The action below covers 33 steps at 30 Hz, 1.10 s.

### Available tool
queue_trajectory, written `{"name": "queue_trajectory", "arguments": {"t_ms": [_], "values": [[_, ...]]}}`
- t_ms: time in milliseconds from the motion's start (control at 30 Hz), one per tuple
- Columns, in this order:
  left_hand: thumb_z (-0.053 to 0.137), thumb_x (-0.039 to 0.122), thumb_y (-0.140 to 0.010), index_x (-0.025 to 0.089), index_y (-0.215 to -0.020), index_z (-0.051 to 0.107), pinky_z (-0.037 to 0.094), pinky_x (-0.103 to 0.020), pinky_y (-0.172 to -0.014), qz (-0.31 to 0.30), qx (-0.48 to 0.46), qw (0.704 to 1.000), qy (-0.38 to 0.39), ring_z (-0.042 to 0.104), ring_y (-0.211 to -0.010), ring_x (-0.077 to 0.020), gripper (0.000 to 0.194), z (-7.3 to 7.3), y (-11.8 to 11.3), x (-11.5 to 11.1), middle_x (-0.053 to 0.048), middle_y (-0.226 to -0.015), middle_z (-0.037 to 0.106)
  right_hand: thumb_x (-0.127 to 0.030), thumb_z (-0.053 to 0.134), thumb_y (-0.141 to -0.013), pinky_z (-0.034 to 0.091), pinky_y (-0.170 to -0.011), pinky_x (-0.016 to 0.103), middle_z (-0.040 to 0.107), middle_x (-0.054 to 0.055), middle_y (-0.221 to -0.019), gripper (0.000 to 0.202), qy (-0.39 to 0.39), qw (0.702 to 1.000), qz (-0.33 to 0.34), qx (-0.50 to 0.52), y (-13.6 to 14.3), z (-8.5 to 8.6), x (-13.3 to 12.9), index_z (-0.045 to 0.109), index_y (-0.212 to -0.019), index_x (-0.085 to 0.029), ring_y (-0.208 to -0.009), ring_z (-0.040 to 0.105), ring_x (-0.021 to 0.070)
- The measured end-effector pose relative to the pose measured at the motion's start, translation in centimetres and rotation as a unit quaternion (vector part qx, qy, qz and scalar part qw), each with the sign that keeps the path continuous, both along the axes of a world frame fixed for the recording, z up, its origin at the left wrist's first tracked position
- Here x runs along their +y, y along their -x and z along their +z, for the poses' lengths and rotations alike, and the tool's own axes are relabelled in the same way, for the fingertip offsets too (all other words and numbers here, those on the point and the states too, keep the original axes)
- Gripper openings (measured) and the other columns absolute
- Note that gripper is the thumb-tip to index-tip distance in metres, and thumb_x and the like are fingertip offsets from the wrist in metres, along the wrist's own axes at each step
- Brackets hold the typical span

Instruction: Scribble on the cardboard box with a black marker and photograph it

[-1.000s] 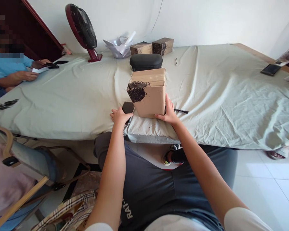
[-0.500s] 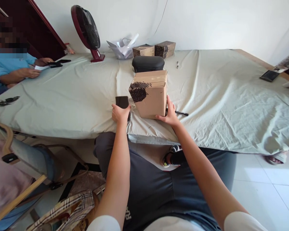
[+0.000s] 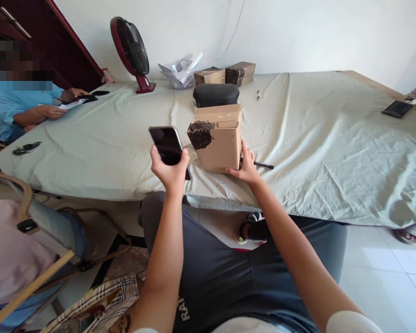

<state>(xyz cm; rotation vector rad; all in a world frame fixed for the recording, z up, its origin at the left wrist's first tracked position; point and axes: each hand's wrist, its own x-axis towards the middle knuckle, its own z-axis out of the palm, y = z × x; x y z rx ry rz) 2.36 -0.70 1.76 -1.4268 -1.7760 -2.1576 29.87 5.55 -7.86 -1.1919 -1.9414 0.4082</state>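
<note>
1. Our left hand (image 3: pixel 169 172) grips a slim, glossy phone (image 3: pixel 167 144) between thumb and fingers, which press its opposite long edges.
2. Our right hand (image 3: pixel 247 167) spreads around the lower right corner of a brown cardboard box (image 3: pixel 219 147), scribbled black at its upper left; a thin black pen (image 3: pixel 264 165) lies just beside that hand.
3. Behind the box we see a rounded, dark case (image 3: pixel 216 95) on wrinkled, pale green cloth (image 3: pixel 308 134).
</note>
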Motion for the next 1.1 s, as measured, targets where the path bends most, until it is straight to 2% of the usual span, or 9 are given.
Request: {"name": "queue_trajectory", "arguments": {"t_ms": [133,233,400,600,700,800,900,1000,1100], "values": [[0.082,0.046,-0.070,0.019,-0.129,0.058,0.064,-0.042,-0.089,-0.004,0.045,0.999,-0.009,0.076,-0.100,-0.0272,0.069,-0.4,-1.8,-2.0,-0.010,-0.113,0.074,-0.100,0.068,-0.068,0.018,-0.130,0.078,0.020,0.026,-0.183,0.156,-0.001,1.000,0.007,-0.014,-0.2,0.0,-0.1,-0.007,-0.178,-0.020,-0.164,0.028,0.0559],[0.083,0.050,-0.068,0.019,-0.130,0.056,0.064,-0.042,-0.088,-0.006,0.089,0.996,-0.006,0.076,-0.100,-0.0282,0.074,-0.8,-2.2,-2.0,-0.010,-0.112,0.074,-0.098,0.068,-0.071,0.016,-0.131,0.077,0.020,0.025,-0.183,0.153,-0.005,1.000,0.016,-0.026,-0.3,0.0,-0.2,-0.010,-0.178,-0.022,-0.166,0.025,0.0547],[0.089,0.052,-0.064,0.018,-0.136,0.055,0.062,-0.045,-0.092,0.014,0.146,0.988,0.040,0.078,-0.106,-0.0330,0.086,-1.4,-1.7,-1.9,-0.013,-0.118,0.077,-0.097,0.067,-0.073,0.015,-0.131,0.078,0.020,0.024,-0.183,0.151,-0.002,0.999,0.024,-0.038,-0.3,0.1,-0.3,-0.012,-0.178,-0.024,-0.168,0.021,0.0543],[0.086,0.051,-0.065,0.017,-0.129,0.058,0.061,-0.043,-0.087,0.002,0.134,0.987,0.085,0.077,-0.096,-0.0311,0.078,-0.7,-1.6,-2.2,-0.011,-0.108,0.076,-0.099,0.066,-0.072,0.017,-0.131,0.077,0.020,0.026,-0.183,0.151,0.000,0.999,0.021,-0.035,-0.3,0.3,-0.6,-0.010,-0.178,-0.022,-0.168,0.021,0.0540],[0.085,0.049,-0.067,0.016,-0.131,0.058,0.061,-0.045,-0.090,0.011,0.128,0.985,0.115,0.077,-0.099,-0.0314,0.077,0.1,-0.9,-2.1,-0.012,-0.110,0.076,-0.100,0.065,-0.071,0.016,-0.131,0.077,0.021,0.027,-0.182,0.152,0.007,0.999,0.021,-0.031,-0.2,0.5,-0.7,-0.008,-0.178,-0.021,-0.168,0.021,0.0541],[0.083,0.049,-0.072,0.016,-0.131,0.060,0.061,-0.050,-0.097,0.017,0.123,0.974,0.191,0.077,-0.106,-0.0344,0.071,0.7,0.9,-1.5,-0.014,-0.115,0.077,-0.100,0.067,-0.069,0.018,-0.130,0.078,0.026,0.028,-0.179,0.154,0.015,1.000,0.015,-0.019,-0.2,0.6,-0.9,-0.005,-0.178,-0.020,-0.165,0.025,0.0553],[0.082,0.049,-0.076,0.019,-0.123,0.066,0.059,-0.060,-0.102,0.029,0.104,0.950,0.292,0.076,-0.114,-0.0418,0.058,0.7,3.3,-0.3,-0.018,-0.117,0.079,-0.100,0.068,-0.068,0.021,-0.129,0.078,0.033,0.029,-0.174,0.153,0.015,1.000,0.005,-0.001,-0.2,0.7,-1.1,0.000,-0.178,-0.020,-0.160,0.033,0.0548],[0.088,0.051,-0.072,0.022,-0.115,0.069,0.058,-0.067,-0.099,0.030,0.102,0.928,0.358,0.073,-0.119,-0.0517,0.055,-0.2,4.7,1.4,-0.026,-0.121,0.078,-0.100,0.068,-0.068,0.023,-0.131,0.076,0.034,0.027,-0.171,0.151,-0.008,1.000,0.010,0.018,-0.2,0.8,-1.3,0.002,-0.178,-0.020,-0.157,0.036,0.0530],[0.087,0.050,-0.073,0.016,-0.115,0.070,0.057,-0.064,-0.098,0.005,0.131,0.899,0.418,0.072,-0.120,-0.0531,0.057,-1.4,4.4,3.0,-0.032,-0.122,0.076,-0.102,0.065,-0.068,0.023,-0.133,0.073,0.032,0.025,-0.173,0.151,-0.030,0.999,0.017,0.034,-0.4,0.9,-1.3,0.001,-0.178,-0.021,-0.159,0.033,0.0516]]}}
